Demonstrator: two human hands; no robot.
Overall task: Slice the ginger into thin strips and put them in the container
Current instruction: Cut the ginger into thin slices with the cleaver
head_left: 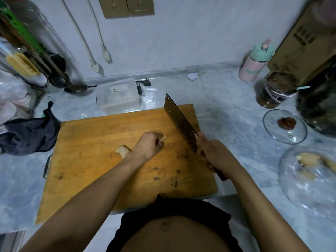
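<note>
A wooden cutting board [94, 160] lies on the counter in front of me. My left hand [148, 145] rests curled on the board, gripping a small ginger piece [164, 138] that peeks out at the fingertips. A second ginger chunk [123, 150] lies on the board just left of that wrist. My right hand [216, 154] grips the handle of a dark cleaver [179, 120], whose blade is raised and tilted to the right of the held ginger. A clear plastic container [118, 96] stands behind the board.
A glass bowl [309, 180] with more ginger sits at the right, with a glass lid [284, 126] behind it. Jars, a pink bottle [254, 62] and a cardboard box stand at the back right. A dark cloth [29, 135] lies left of the board.
</note>
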